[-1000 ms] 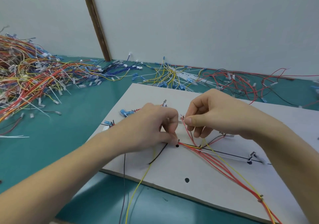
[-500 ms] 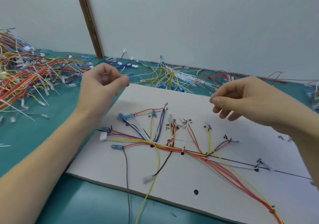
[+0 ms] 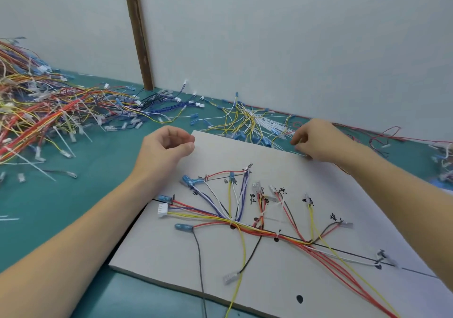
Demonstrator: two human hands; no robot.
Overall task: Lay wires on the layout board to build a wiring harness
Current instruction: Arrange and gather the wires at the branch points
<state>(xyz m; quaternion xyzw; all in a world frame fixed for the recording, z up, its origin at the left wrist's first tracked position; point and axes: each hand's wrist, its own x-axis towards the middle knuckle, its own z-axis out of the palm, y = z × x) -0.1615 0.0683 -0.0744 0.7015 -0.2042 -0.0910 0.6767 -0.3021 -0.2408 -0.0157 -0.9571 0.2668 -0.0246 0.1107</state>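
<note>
Since half a second ago, I see the right hand point(image 3: 318, 140) has reached out to the layout board's point(image 3: 282, 168) far edge, by the loose yellow and white wires point(image 3: 252, 121). Motion blur hides its fingertips, so I cannot tell whether it pinches anything. The left hand point(image 3: 164, 148) hovers loosely curled, holding nothing, beside the board's far left corner; the harness point(image 3: 245, 224) lies fanned across the board, its red wires cut off at the frame's bottom.
</note>
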